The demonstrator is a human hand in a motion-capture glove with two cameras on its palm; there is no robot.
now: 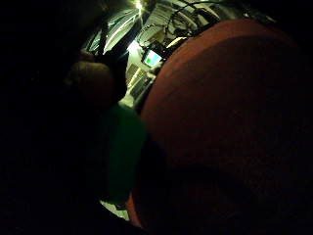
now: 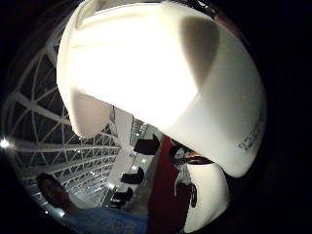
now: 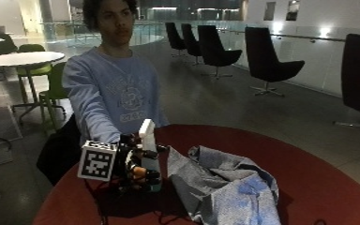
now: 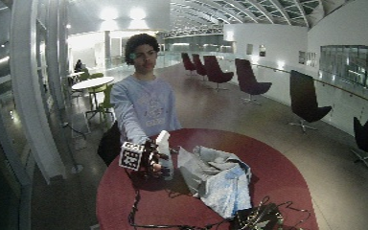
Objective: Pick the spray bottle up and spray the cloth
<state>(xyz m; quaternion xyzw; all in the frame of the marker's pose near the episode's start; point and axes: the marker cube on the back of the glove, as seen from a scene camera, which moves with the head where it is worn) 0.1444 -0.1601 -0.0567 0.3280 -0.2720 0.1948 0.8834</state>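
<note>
While the gloved right hand (image 3: 133, 168) wraps its fingers round the spray bottle (image 3: 147, 157), bottle upright on the red bench (image 3: 317, 187), just beside the crumpled cloth (image 3: 227, 187).

The round table (image 3: 304, 178) is dark red. The crumpled cloth (image 3: 227, 185) on it is grey with a pale blue patch. The spray bottle (image 3: 147, 157) has a white head and a pale, light body. The gloved right hand (image 3: 133, 166) is black. The person's sweatshirt (image 3: 114, 93) is light blue-grey with a faint printed design on the chest.
</note>
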